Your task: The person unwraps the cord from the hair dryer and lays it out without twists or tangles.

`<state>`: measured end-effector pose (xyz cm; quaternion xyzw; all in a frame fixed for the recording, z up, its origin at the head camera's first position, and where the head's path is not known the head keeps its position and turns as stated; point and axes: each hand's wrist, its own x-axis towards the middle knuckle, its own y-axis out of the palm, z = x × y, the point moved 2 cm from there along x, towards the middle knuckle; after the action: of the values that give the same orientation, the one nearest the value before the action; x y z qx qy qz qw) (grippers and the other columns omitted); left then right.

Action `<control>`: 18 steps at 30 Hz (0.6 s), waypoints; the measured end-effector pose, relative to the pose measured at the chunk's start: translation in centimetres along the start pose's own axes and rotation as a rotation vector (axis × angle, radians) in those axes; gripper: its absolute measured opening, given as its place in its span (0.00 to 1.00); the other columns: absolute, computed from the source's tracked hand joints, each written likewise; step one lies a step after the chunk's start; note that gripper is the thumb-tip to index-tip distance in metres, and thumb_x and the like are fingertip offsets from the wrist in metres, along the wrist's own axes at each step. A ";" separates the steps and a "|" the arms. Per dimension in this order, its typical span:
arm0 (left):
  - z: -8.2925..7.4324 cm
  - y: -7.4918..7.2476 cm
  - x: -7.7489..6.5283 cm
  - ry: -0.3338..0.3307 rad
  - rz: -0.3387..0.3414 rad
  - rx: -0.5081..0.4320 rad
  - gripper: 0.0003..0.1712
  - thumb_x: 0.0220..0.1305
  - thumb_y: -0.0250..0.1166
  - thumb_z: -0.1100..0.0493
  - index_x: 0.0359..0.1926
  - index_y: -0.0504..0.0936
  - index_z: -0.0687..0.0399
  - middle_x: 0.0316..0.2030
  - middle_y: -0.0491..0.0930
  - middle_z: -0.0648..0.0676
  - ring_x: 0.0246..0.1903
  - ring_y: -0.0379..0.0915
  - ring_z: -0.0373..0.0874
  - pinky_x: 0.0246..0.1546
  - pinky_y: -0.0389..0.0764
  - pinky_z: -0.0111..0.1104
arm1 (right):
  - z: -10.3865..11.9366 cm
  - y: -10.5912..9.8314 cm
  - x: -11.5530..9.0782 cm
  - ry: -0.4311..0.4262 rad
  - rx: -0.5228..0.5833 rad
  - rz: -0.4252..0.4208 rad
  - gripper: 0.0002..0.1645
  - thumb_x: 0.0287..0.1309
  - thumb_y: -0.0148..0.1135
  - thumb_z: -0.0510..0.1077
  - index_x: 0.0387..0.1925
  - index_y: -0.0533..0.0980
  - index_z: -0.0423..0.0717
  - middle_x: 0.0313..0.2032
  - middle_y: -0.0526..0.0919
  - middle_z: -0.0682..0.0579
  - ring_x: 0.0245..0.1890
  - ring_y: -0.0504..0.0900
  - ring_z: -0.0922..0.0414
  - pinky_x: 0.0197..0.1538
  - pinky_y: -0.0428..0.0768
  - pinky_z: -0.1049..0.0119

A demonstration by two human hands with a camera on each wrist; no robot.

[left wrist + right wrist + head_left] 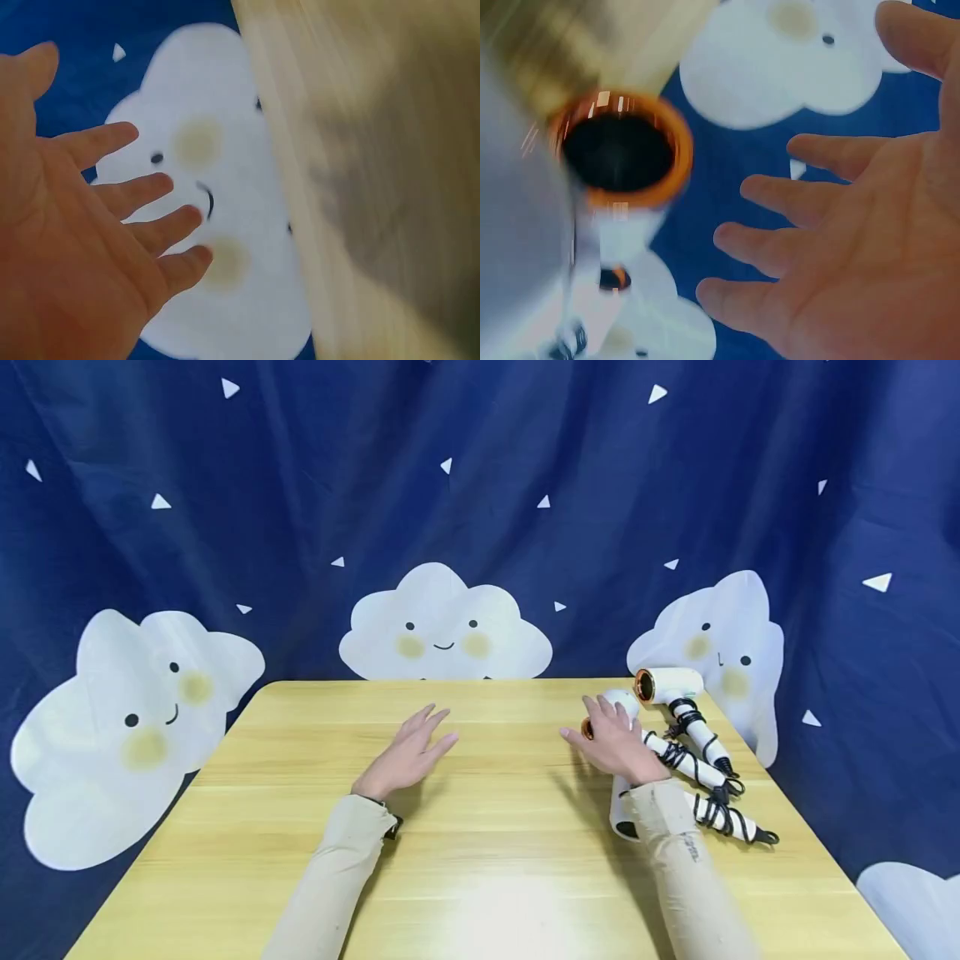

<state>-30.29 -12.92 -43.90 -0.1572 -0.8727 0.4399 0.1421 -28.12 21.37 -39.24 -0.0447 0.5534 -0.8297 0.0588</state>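
Three white hair dryers lie at the table's right side, black cords wound about their handles. The back hair dryer shows a copper-coloured ring at its mouth. My right hand is over the middle hair dryer and partly hides it. Below the right wrist, the sleeve covers part of the front hair dryer. In the right wrist view the fingers are spread, apart from a copper-coloured ring beside them. My left hand hovers above the table with fingers extended and holds nothing; its palm appears in the left wrist view.
The wooden table has a rounded back left corner. A dark blue curtain with white clouds and triangles hangs behind it and along both sides. A dark band sits at the left wrist.
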 end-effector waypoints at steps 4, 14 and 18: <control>-1.7 1.2 0.4 -0.024 0.067 -0.223 0.43 0.77 0.43 0.28 0.82 0.56 0.45 0.82 0.51 0.56 0.82 0.46 0.58 0.79 0.53 0.58 | -2.3 -2.6 -1.8 -0.043 0.064 0.003 0.51 0.75 0.51 0.65 0.80 0.51 0.33 0.78 0.53 0.27 0.77 0.51 0.26 0.74 0.53 0.27; -7.5 3.8 1.1 -0.067 0.126 -0.608 0.37 0.78 0.46 0.30 0.80 0.59 0.37 0.78 0.61 0.53 0.75 0.62 0.57 0.75 0.63 0.56 | -10.9 -6.9 -7.4 0.198 0.122 0.039 0.55 0.76 0.43 0.69 0.77 0.50 0.24 0.73 0.55 0.19 0.72 0.57 0.22 0.69 0.63 0.29; -9.7 5.4 1.4 -0.034 0.191 -0.749 0.36 0.81 0.45 0.36 0.80 0.58 0.46 0.78 0.61 0.58 0.75 0.61 0.60 0.76 0.60 0.57 | -14.3 -7.1 -10.0 0.268 0.134 0.076 0.55 0.77 0.41 0.69 0.74 0.53 0.21 0.72 0.54 0.16 0.70 0.57 0.21 0.66 0.65 0.29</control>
<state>-27.04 -2.32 -42.57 -0.2713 -0.9566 0.1046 0.0186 -20.56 38.59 -38.28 0.0914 0.5011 -0.8603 0.0184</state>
